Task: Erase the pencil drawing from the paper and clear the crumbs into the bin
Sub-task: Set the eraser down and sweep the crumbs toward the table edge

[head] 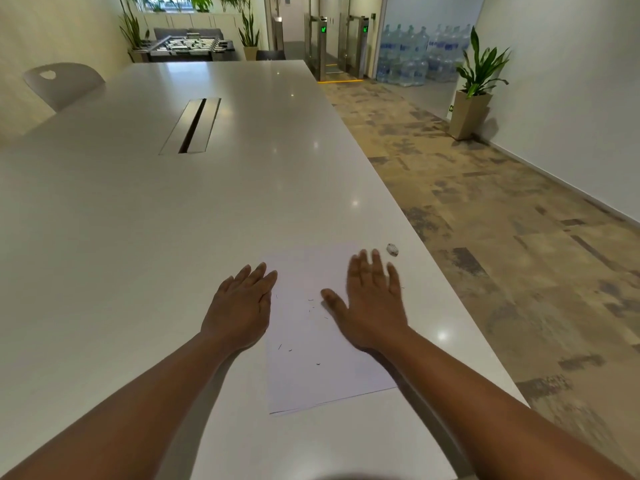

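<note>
The sheet of paper near the table's right edge looks erased; only dark crumbs remain. Left hand and right hand lie flat, holding nothing. Eraser sits beyond. No bin visible.

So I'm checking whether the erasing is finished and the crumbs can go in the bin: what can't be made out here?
- Bin: none shows in the head view.
- Paper under the right hand: covered, so leftover pencil marks there are unknowable.
- Paper's left edge: hidden by the left hand.
- Crumbs: too small to count.
- Eraser: small, details blurred.
</note>
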A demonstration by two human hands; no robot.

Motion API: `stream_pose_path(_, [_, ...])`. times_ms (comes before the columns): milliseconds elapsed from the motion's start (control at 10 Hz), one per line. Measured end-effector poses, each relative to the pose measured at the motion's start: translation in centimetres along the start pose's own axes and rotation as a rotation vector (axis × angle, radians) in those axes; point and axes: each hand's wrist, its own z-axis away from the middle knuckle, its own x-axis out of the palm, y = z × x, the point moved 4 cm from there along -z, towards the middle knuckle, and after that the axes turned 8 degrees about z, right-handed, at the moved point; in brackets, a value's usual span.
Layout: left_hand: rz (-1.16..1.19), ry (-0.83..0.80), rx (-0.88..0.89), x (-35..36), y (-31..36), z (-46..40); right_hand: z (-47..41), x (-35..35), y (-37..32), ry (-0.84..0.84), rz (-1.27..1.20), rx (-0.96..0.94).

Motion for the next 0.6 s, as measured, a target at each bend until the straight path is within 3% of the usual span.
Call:
stream_pose_path(100, [-0.003,-0.010,0.002,0.1,0.0,-0.1,-0.2,0.9,-2.7,-0.064,0.007,-0.137])
stream_pose_path(400, [0.004,-0.008,-0.007,0.2,-0.2,0.0,0.3,0.1,4.9,-0.087,0.161,0.110])
stream_pose_path(600, [0.015,-0.002,-0.003,0.0,0.0,0.0,-0.3,0.3,0.0,-0.058,0.047,-0.089])
